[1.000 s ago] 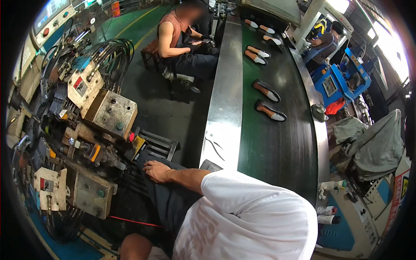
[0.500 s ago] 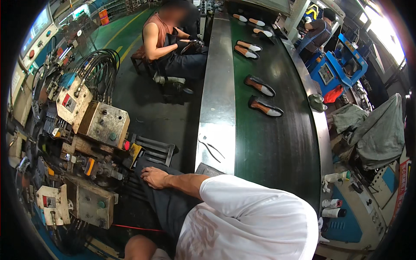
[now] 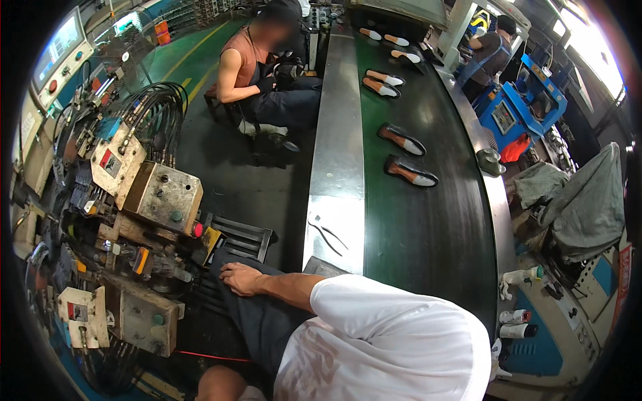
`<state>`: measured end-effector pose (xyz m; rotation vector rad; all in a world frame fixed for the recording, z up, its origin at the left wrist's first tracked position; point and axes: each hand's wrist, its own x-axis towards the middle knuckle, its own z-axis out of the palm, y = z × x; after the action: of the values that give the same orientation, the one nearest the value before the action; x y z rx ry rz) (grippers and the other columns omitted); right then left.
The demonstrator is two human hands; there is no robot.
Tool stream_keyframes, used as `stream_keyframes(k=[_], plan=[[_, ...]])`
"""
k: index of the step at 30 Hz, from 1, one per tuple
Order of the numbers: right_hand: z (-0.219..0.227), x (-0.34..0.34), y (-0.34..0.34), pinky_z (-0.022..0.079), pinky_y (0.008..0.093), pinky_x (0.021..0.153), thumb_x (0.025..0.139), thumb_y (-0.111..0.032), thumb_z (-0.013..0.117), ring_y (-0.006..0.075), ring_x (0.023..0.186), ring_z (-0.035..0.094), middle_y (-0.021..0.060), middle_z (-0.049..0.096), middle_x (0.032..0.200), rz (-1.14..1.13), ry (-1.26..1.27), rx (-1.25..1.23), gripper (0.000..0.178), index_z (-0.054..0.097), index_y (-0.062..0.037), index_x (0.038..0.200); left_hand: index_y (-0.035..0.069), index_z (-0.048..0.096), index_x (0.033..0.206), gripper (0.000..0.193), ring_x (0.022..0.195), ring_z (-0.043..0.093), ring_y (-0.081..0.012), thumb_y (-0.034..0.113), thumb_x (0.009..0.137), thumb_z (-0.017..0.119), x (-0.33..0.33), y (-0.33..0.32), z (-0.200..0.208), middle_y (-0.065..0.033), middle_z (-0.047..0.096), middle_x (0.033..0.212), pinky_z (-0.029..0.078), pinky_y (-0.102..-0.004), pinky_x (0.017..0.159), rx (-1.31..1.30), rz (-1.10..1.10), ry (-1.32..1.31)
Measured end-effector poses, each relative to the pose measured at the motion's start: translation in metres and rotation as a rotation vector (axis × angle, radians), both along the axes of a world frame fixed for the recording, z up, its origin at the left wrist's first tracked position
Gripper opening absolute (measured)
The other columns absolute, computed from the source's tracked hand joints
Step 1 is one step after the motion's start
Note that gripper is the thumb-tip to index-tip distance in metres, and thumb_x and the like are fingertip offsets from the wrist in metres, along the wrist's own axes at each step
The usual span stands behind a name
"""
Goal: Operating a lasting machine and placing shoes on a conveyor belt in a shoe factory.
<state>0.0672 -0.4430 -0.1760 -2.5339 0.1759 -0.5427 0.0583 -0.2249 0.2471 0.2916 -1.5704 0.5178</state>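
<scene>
My right hand rests on the knee of my dark trousers, its fingers laid loosely over the cloth. It holds nothing. The white sleeve of that arm fills the lower middle. Part of my other arm shows at the bottom edge, but my left hand is out of sight. Beyond the right forearm, a pair of pincers with dark handles lies on the metal edge of a conveyor. On the dark green belt sit several shoe uppers, among them a black one with brown and white underside.
Left stands a machine with worn metal boxes, hoses and a red button. A slatted black stool is beside my knee. A seated co-worker handles something dark. Another person stands by a blue machine across the belt.
The seated co-worker's hands and the dark item in them have shifted position. My right hand stays on my knee; the whole view has moved slightly.
</scene>
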Motion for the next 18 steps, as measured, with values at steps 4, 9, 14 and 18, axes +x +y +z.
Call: stream_keyframes(k=[4,9,14,18], plan=[[0.009,0.004,0.005,0.045,0.0492,0.122,0.092,-0.019,0.075,0.0351,0.147,0.053,0.0118,0.069,0.147,0.052,0.09,0.024,0.033,0.077,-0.002,0.121,0.001,0.062,0.097,0.015,0.063,0.067,-0.0135,0.001,0.096,0.078,-0.003,0.009,0.0,-0.0062,0.069,0.075,0.053,-0.0283,0.06,0.131,0.055,0.03],[0.003,0.001,-0.002,0.046,0.0486,0.12,0.091,-0.02,0.075,0.0341,0.145,0.054,0.01,0.071,0.144,0.011,0.058,-0.019,0.032,0.078,-0.0031,0.118,-0.001,0.065,0.1,0.012,0.063,0.067,-0.0171,-0.003,0.095,0.076,-0.022,0.004,0.017,-0.0104,0.071,0.077,0.054,-0.0318,0.059,0.35,0.116,0.077],[0.01,0.007,0.004,0.048,0.0483,0.118,0.09,-0.021,0.075,0.0334,0.143,0.055,0.0081,0.072,0.141,0.014,0.046,-0.036,0.031,0.079,-0.0041,0.116,-0.004,0.07,0.103,0.007,0.062,0.065,-0.0244,-0.004,0.096,0.069,-0.017,-0.021,0.008,-0.0178,0.074,0.081,0.051,-0.0371,0.056,0.192,0.119,0.071],[0.007,0.006,0.003,0.049,0.048,0.116,0.089,-0.023,0.075,0.0327,0.143,0.056,0.0078,0.072,0.142,-0.003,0.067,-0.042,0.032,0.079,-0.0048,0.116,-0.001,0.068,0.093,0.014,0.059,0.056,-0.0216,0.005,0.104,0.06,-0.038,-0.004,0.027,-0.0142,0.07,0.079,0.04,-0.0352,0.055,0.7,-0.229,0.288]])
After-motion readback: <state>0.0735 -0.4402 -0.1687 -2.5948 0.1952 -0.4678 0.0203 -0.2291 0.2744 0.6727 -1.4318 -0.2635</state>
